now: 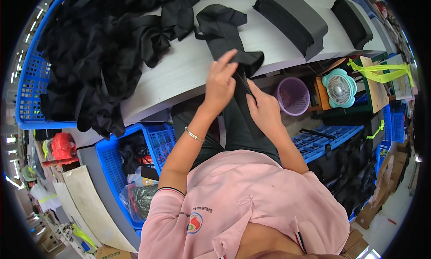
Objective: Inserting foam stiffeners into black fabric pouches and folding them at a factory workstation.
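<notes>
A black fabric piece hangs over the front edge of the pale table, its far end folded and crumpled on top. My left hand, with a bracelet on its wrist, is closed at the fabric's left side, fingers bent and slightly blurred. Lower and to the right, my right hand is closed on the dark edge of the same piece, thumb against it. The part inside my fingers is mostly hidden.
A large heap of black fabric spills from a blue crate at the left. Stacks of dark cut pieces lie on the table. Beneath its right side are a purple basket and a turquoise fan. Blue crates flank my legs.
</notes>
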Demonstrator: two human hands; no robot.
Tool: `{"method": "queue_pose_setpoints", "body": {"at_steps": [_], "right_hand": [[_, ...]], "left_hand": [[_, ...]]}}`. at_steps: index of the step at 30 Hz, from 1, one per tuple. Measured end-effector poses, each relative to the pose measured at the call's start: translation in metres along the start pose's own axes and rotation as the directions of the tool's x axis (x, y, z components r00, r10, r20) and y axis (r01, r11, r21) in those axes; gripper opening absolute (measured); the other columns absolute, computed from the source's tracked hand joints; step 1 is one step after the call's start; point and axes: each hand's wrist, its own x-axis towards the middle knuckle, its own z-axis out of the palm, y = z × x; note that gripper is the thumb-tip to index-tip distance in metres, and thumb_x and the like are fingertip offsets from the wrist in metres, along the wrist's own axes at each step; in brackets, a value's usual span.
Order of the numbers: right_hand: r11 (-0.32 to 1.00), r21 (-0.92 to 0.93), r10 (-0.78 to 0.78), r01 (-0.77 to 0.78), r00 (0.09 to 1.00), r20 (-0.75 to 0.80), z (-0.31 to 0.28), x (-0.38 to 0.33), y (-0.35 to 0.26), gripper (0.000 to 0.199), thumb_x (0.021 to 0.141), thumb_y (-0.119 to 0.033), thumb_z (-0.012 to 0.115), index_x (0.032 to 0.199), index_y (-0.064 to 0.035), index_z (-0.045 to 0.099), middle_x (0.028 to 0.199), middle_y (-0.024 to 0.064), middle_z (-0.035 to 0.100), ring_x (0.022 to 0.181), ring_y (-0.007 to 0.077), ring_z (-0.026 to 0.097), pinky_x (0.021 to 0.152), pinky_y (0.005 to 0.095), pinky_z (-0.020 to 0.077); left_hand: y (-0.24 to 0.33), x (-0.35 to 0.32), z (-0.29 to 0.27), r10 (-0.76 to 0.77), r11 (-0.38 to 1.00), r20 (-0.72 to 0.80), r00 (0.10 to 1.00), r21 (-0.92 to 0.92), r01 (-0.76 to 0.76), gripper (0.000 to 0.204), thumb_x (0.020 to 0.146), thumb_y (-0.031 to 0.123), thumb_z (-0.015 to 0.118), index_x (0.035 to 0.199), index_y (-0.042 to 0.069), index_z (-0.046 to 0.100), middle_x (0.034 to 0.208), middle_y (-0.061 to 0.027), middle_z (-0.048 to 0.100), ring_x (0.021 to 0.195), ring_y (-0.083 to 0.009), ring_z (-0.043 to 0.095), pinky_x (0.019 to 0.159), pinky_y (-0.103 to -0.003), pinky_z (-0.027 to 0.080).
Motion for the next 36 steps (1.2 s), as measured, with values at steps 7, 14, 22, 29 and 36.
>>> {"method": "queue_pose_setpoints", "body": {"at_steps": [7, 14, 22, 29, 36], "right_hand": [[0.934, 0.124, -0.341, 0.336, 0.940, 0.017, 0.056, 0.030, 0.080, 0.018, 0.086, -0.013, 0.067, 0.102, -0.0051, 0.071, 0.094, 0.0130, 0.071, 0.083, 0.0320, 0.069, 0.068, 0.0409, 0.0547], [0.246, 0.932, 0.345, -0.266, 0.923, 0.172, 0.044, 0.030, 0.021, 0.039, 0.096, -0.018, 0.062, 0.130, -0.0006, 0.056, 0.118, 0.0070, 0.065, 0.101, 0.0208, 0.066, 0.084, 0.0357, 0.0577], [0.019, 0.943, 0.411, -0.334, 0.862, 0.297, 0.025, 0.026, -0.009, 0.038, 0.094, -0.016, 0.065, 0.128, -0.0006, 0.058, 0.117, 0.0094, 0.066, 0.099, 0.0209, 0.067, 0.083, 0.0351, 0.0586], [-0.062, 0.955, 0.146, -0.288, 0.944, 0.295, 0.039, 0.020, 0.025, 0.040, 0.090, -0.015, 0.069, 0.125, 0.0001, 0.058, 0.115, 0.0125, 0.066, 0.096, 0.0206, 0.069, 0.081, 0.0346, 0.0603], [-0.234, 0.935, 0.235, -0.265, 0.918, 0.319, 0.042, 0.015, 0.008, 0.041, 0.091, -0.022, 0.068, 0.125, -0.0011, 0.058, 0.112, 0.0109, 0.066, 0.096, 0.0203, 0.067, 0.078, 0.0346, 0.0602]], "left_hand": [[0.050, -0.030, -0.023, 0.065, 0.970, 0.175, 0.982, -0.242, -0.021, 0.041, 0.072, -0.012, 0.062, 0.107, 0.005, 0.074, 0.125, -0.0062, 0.067, 0.091, -0.0207, 0.059, 0.078, -0.032, 0.051], [0.060, -0.076, -0.037, -0.251, 0.964, -0.059, 0.966, -0.106, 0.244, 0.074, 0.072, -0.004, 0.067, 0.143, 0.005, 0.048, 0.150, -0.0165, 0.042, 0.126, -0.0296, 0.046, 0.092, -0.036, 0.048], [0.067, -0.053, -0.018, -0.406, 0.906, -0.214, 0.888, -0.218, 0.362, 0.071, 0.072, -0.011, 0.062, 0.140, 0.008, 0.052, 0.140, -0.0142, 0.047, 0.113, -0.0275, 0.054, 0.082, -0.033, 0.051], [0.079, -0.050, -0.011, -0.289, 0.943, -0.283, 0.914, -0.249, 0.221, 0.062, 0.071, -0.021, 0.054, 0.125, 0.007, 0.066, 0.120, -0.0071, 0.059, 0.073, -0.0108, 0.055, 0.063, -0.023, 0.048], [0.089, -0.057, -0.009, -0.333, 0.914, -0.223, 0.916, -0.314, 0.256, 0.067, 0.069, -0.020, 0.055, 0.130, 0.006, 0.062, 0.123, -0.0106, 0.056, 0.092, -0.0185, 0.061, 0.065, -0.026, 0.053]]}}
